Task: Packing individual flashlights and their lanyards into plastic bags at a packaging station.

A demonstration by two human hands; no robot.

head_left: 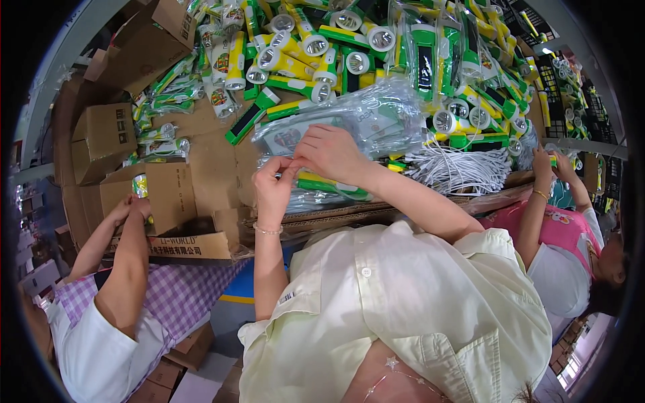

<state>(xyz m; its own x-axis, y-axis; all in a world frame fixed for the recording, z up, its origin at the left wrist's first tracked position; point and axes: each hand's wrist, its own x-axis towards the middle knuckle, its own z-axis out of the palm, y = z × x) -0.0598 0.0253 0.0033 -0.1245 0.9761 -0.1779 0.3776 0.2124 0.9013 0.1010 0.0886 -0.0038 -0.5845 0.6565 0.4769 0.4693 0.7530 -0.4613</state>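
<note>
My left hand (274,181) and my right hand (332,156) meet fingertip to fingertip over the table's near edge. Both are closed in a pinch; whatever lies between the fingertips is too small or hidden. Just below my right wrist is a green and yellow flashlight (329,185), lying among clear plastic. Beyond my hands, a pile of clear plastic bags (383,111) with printing on them spreads across the table. A loose green and yellow flashlight (252,117) with a dark panel lies to the left of the bags.
A heap of yellow and green flashlights (356,62) covers the far side. Bundled white cables (460,168) lie to the right. Cardboard boxes (104,141) stand at the left, where a co-worker's hands (134,209) hold a packed item. Another co-worker's hands (552,164) work at the right.
</note>
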